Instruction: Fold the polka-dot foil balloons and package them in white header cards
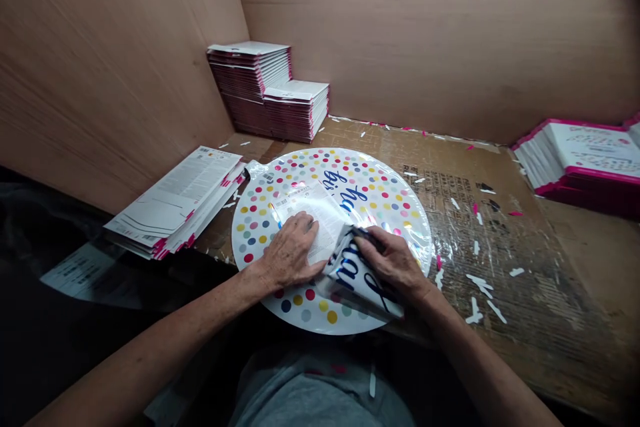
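A round flat foil balloon (255,213) with coloured dots and dark blue lettering lies on the cardboard surface in front of me. On top of it rests a white printed sheet (320,213). My left hand (295,250) presses on the sheet with its fingers apart. In my right hand (393,260) is a folded piece of dotless foil (350,273) with blue letters, its fingers bent over the upper edge. This fold covers the lower right part of the balloon beside my left thumb.
Cardboard sleeves (175,200) lie fanned out at the left. Two stacks of sleeves (295,110) stand in the back corner, and pink-edged packets (595,153) are at the right. White and pink scraps dot the taped cardboard (450,253). Wooden panels (425,33) rise behind and at left.
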{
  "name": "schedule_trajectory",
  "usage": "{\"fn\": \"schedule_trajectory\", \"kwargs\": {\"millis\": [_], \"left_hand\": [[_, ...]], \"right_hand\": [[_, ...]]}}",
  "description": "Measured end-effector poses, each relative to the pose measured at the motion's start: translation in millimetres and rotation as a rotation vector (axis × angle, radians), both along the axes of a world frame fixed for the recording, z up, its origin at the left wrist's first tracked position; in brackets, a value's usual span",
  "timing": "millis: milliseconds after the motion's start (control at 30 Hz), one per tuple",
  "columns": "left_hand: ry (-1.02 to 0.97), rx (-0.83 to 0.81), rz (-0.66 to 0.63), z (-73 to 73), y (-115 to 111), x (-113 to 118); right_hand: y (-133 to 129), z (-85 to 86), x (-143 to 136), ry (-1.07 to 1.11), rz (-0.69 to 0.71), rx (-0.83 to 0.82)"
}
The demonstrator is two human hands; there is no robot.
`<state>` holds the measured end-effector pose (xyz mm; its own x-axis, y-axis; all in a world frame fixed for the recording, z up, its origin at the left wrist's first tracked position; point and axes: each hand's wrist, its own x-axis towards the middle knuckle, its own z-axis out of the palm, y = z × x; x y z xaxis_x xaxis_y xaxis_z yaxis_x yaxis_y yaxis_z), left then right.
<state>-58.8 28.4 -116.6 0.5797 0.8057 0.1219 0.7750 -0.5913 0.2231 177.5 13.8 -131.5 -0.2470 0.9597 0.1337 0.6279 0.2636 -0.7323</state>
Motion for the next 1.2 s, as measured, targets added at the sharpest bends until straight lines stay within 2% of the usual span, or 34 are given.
{"fn": "schedule_trajectory", "kwargs": {"millis": [67, 200, 300, 400, 467, 533, 633, 733, 800, 867, 967, 1000, 1067, 1133, 1200], "left_hand": [[0.038, -0.012, -0.014, 6.0, 0.9, 2.8], [0.236, -0.044, -0.058, 16.4, 3.0, 10.4], [0.432, -0.038, -0.121, 19.0, 4.6, 18.4], [0.549, -0.011, -0.187, 20.9, 7.1, 22.9], [0.551, -0.012, -0.179, 24.5, 8.6, 22.6], [0.514, 0.009, -0.144, 29.5, 9.8, 20.0], [0.419, 0.114, -0.113, 35.4, 11.5, 14.3], [0.35, 0.181, -0.183, 37.7, 12.1, 10.5], [0.303, 0.19, -0.204, 37.9, 9.7, 11.1], [0.154, 0.225, -0.108, 36.9, 4.2, 14.9], [-0.278, 0.296, 0.255, 29.9, -5.5, 24.8], [-0.438, 0.258, 0.368, 25.7, -7.4, 28.5], [-0.734, 0.048, 0.498, 15.0, -7.0, 34.9], [-0.972, -0.199, 0.537, 3.3, -1.1, 39.0], [-1.131, -0.311, 0.602, -5.9, 6.6, 41.0]], "right_hand": [[-1.2, 0.4, 12.8, 0.065, -0.029, -0.045], [-3.0, 1.8, 26.3, -0.028, 0.073, -0.113], [-3.7, 3.0, 24.0, -0.124, 0.083, -0.087], [-3.0, 5.1, 14.9, -0.089, 0.109, 0.029], [-0.2, 5.0, 5.9, -0.053, 0.071, 0.155], [5.3, 2.9, -3.9, -0.091, -0.02, 0.215], [17.1, -1.4, -16.0, -0.233, -0.107, 0.134], [26.7, -1.8, -23.6, -0.343, -0.167, 0.048], [29.4, -0.2, -27.4, -0.355, -0.26, 0.057], [30.6, 1.2, -29.9, -0.291, -0.348, 0.101], [34.3, 2.1, -29.9, -0.113, -0.404, 0.125], [36.2, 2.5, -28.9, -0.064, -0.4, 0.119], [37.9, 3.8, -25.8, -0.012, -0.37, 0.101], [31.7, 5.7, -22.4, 0.004, -0.321, 0.108], [13.8, 6.8, -19.5, -0.011, -0.242, 0.181]]}}
